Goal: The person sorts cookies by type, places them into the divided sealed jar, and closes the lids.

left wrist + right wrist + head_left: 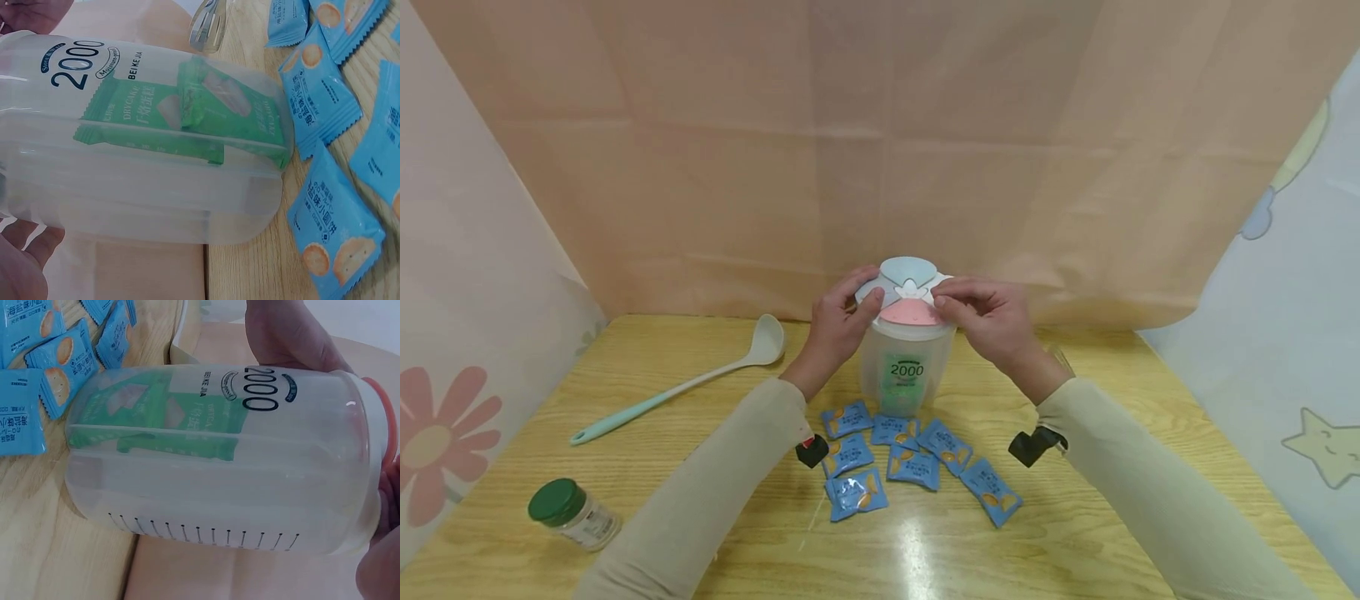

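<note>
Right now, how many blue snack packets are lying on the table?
7 blue packets, all on the table just in front of the clear container: three in the left column, two in the middle, two trailing right. None seem hidden.

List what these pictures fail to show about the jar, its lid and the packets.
- Head view: the fingers cover the lid's side flaps.
- Left wrist view: the frame edge cuts off the jar top.
- Right wrist view: print on the green packets is blurred by the jar wall.

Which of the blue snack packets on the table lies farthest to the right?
The blue packet at the right end of the group, lying slantwise nearest the right sleeve; the other six lie to its left.
</note>
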